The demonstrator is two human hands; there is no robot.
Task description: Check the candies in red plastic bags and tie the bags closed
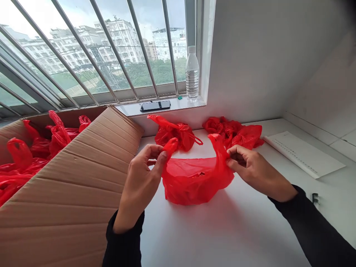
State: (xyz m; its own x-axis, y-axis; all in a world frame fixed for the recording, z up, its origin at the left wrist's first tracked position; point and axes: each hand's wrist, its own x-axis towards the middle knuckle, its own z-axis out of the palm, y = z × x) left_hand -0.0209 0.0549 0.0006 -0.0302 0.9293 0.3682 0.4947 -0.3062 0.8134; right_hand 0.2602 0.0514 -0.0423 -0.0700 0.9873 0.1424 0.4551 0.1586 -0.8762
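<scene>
A red plastic bag [191,189] stands on the white table [211,237] in front of me, its mouth spread and its two handles raised. My left hand [143,178] pinches the left handle between thumb and fingers. On the other side, my right hand [251,167] grips the right handle in the same way. Something small and dark red shows inside the bag, too covered to name. Just behind it sits a knotted red bag [178,135], and to the right of that lies a heap of red plastic bags [233,131].
On the left, a cardboard box [91,174] holds several red bags [59,139]. A phone [155,106] and a water bottle [192,76] rest on the sill of the barred window. Printed paper [303,154] and a small dark object [315,198] lie at the right.
</scene>
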